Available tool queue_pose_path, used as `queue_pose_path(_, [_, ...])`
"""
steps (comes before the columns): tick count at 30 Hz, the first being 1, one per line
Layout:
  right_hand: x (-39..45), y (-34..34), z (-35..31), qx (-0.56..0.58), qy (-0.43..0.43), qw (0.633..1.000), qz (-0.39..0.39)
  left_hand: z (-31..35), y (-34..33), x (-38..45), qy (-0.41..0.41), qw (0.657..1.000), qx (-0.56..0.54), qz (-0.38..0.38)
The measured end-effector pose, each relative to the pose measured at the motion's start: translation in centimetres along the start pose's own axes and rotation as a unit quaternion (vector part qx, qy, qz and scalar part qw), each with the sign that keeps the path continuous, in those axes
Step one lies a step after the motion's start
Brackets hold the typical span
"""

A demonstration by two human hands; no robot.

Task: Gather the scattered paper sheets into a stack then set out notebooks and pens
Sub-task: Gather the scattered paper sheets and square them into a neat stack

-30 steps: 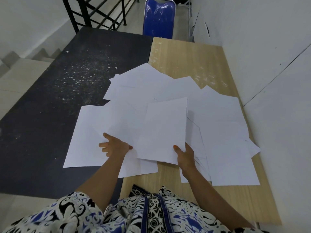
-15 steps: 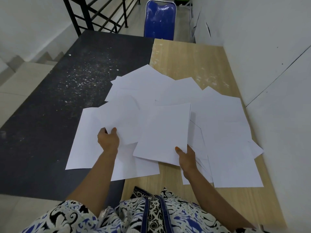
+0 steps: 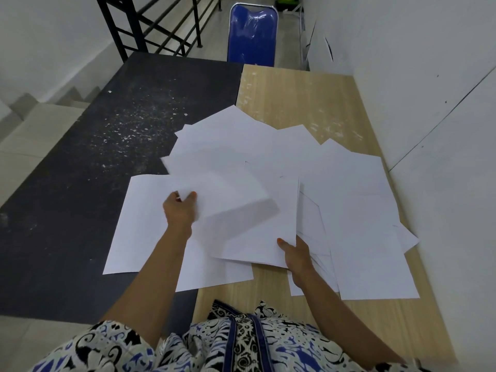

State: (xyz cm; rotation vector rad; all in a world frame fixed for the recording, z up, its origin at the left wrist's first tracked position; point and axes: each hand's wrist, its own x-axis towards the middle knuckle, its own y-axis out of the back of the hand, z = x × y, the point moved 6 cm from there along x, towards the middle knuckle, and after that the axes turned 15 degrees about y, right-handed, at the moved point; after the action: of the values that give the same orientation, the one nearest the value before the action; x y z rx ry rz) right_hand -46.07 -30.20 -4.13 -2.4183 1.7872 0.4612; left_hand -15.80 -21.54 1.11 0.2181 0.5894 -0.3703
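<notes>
Several white paper sheets [image 3: 357, 189] lie scattered and overlapping across a black table [image 3: 80, 162] and a wooden table [image 3: 308, 100]. My left hand [image 3: 181, 210] pinches the near corner of one lifted sheet [image 3: 214, 181], which is blurred and hangs above the others. My right hand [image 3: 295, 252] grips the near edge of another sheet [image 3: 257, 229], thumb on top, raised over the pile. No notebooks or pens are visible.
A blue chair [image 3: 252, 36] stands beyond the far end of the tables. A white wall [image 3: 429, 89] runs along the right side of the wooden table. A black railing [image 3: 150, 28] and stairs lie at the left.
My left hand has picked up a sheet from the left of the pile and carried it up and to the right, over the sheet in my right hand. My right hand has barely moved.
</notes>
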Motion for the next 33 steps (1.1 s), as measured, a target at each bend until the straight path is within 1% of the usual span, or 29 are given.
queue_pose_path(2, [0.0, -0.1, 0.0, -0.001, -0.009, 1.0, -0.01, -1.7, -1.3, -0.3, 0.027, 0.993, 0.083, -0.083])
queue_pose_path(4, [0.0, -0.1, 0.1, -0.007, -0.024, 1.0, -0.011, -3.4, -2.1, -1.0, 0.05, 0.977, 0.152, -0.141])
queue_pose_path(6, [0.0, 0.1, 0.9, 0.008, -0.057, 0.998, 0.001, -4.8, -2.4, -1.5, 0.062, 0.965, 0.195, -0.164])
queue_pose_path(9, [0.1, 0.4, 2.5, 0.061, -0.136, 0.988, 0.023, -6.3, -2.5, -1.4, 0.061, 0.948, 0.26, -0.173])
queue_pose_path(11, [0.0, 0.5, 2.8, 0.083, -0.16, 0.983, 0.025, -7.0, -2.4, -1.3, 0.056, 0.935, 0.301, -0.177])
queue_pose_path(14, [0.3, 0.3, 3.1, 0.052, -0.141, 0.989, -0.007, -7.1, -2.5, -1.3, 0.035, 0.922, 0.342, -0.178])
queue_pose_path(18, [0.3, 0.0, 2.8, 0.01, -0.108, 0.994, -0.036, -7.6, -4.2, -1.7, -0.006, 0.894, 0.403, -0.196])
queue_pose_path(21, [0.5, 0.0, 2.3, -0.012, -0.076, 0.996, -0.048, -7.9, -5.3, -2.0, -0.011, 0.886, 0.414, -0.206])
queue_pose_path(23, [0.5, 0.3, 2.3, -0.015, -0.062, 0.997, -0.041, -7.6, -5.6, -2.2, -0.015, 0.891, 0.405, -0.203])
queue_pose_path(25, [0.7, 0.6, 2.0, -0.007, -0.045, 0.999, -0.028, -7.1, -5.3, -1.9, -0.023, 0.907, 0.386, -0.164])
queue_pose_path(26, [0.8, 0.8, 1.8, -0.004, -0.037, 0.999, -0.02, -6.7, -4.9, -1.6, -0.035, 0.916, 0.382, -0.117])
queue_pose_path(27, [0.8, 1.0, 1.7, -0.004, -0.031, 0.999, -0.014, -6.3, -4.2, -1.3, -0.044, 0.917, 0.392, -0.059])
queue_pose_path(28, [0.8, 1.1, 1.5, -0.004, -0.027, 1.0, -0.01, -6.0, -3.4, -1.1, -0.043, 0.908, 0.417, 0.002])
queue_pose_path(29, [0.7, 1.1, 1.4, -0.006, -0.025, 1.0, -0.008, -5.9, -2.5, -0.9, -0.029, 0.891, 0.45, 0.056])
queue_pose_path(30, [0.7, 1.1, 1.4, -0.007, -0.023, 1.0, -0.008, -5.9, -1.6, -0.7, -0.002, 0.873, 0.478, 0.094])
queue_pose_path(31, [0.7, 1.1, 1.5, -0.009, -0.022, 1.0, -0.008, -6.1, -0.8, -0.5, 0.029, 0.862, 0.493, 0.114])
queue_pose_path(33, [0.8, 1.1, 1.6, -0.015, -0.023, 1.0, -0.009, -6.7, 0.4, -0.1, 0.08, 0.856, 0.494, 0.128])
